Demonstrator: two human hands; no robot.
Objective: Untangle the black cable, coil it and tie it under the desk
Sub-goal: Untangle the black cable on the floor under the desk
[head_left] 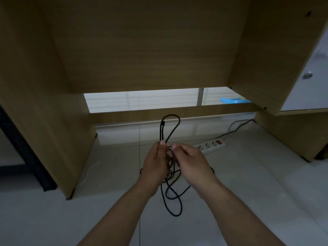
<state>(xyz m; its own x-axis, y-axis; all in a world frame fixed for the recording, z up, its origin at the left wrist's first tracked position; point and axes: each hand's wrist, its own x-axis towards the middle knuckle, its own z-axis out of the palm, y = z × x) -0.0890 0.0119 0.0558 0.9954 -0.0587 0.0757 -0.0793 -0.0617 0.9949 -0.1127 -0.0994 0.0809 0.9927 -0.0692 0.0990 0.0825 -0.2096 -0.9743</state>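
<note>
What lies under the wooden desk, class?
A white power strip with a red switch lies on the floor. The left hand and right hand pinch the black cable, covering the strip's near end and part of the tangle.

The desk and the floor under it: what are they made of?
Desk: probably laminated board in light wood finish, matte; flat panels with faint even grain. Floor: likely glazed ceramic tile, pale and glossy; it mirrors the light and shows thin joint lines.

floor [248, 183]: pale tiles | power strip [211, 145] on it | black cable [161, 132] perhaps touching
</note>
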